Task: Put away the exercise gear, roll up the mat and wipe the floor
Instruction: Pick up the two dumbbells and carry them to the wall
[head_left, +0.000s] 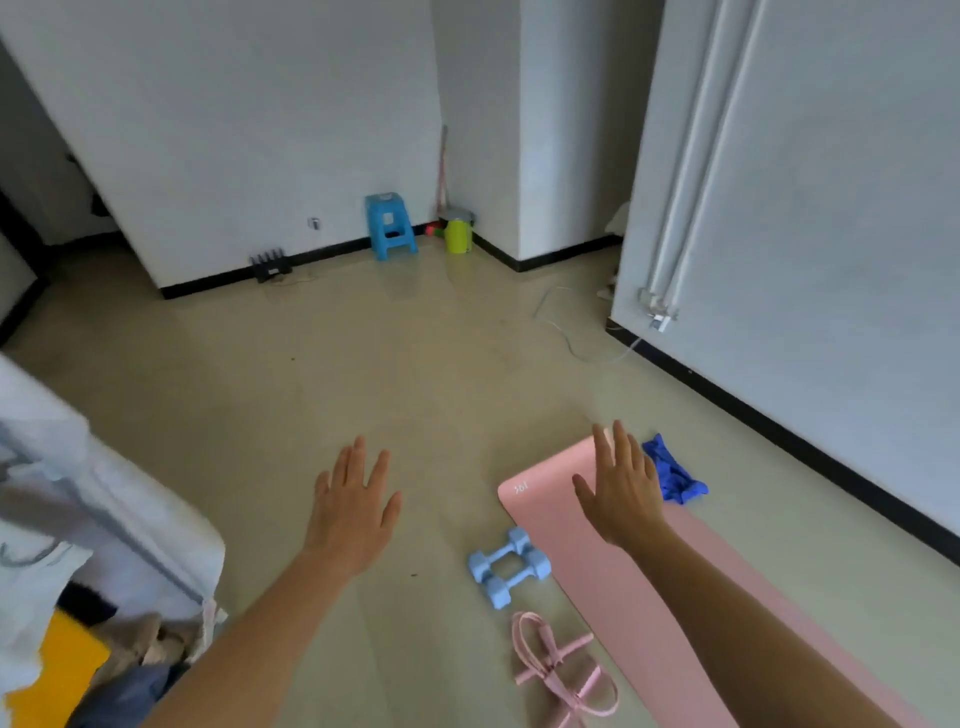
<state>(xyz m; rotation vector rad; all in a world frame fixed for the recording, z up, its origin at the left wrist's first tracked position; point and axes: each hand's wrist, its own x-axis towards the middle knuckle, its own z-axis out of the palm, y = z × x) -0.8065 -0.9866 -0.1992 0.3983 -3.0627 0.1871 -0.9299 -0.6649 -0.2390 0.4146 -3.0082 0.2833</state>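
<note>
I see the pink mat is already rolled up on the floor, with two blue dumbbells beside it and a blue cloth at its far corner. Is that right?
Not quite. The head view shows the pink mat lying flat and unrolled on the floor. The rest is right: the two blue dumbbells sit beside it and the blue cloth lies at its far corner.

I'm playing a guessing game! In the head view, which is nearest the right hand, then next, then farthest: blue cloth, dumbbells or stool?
1. The blue cloth, just right of the right hand.
2. The dumbbells, lower left, beside the mat.
3. The stool, far away at the back.
</note>
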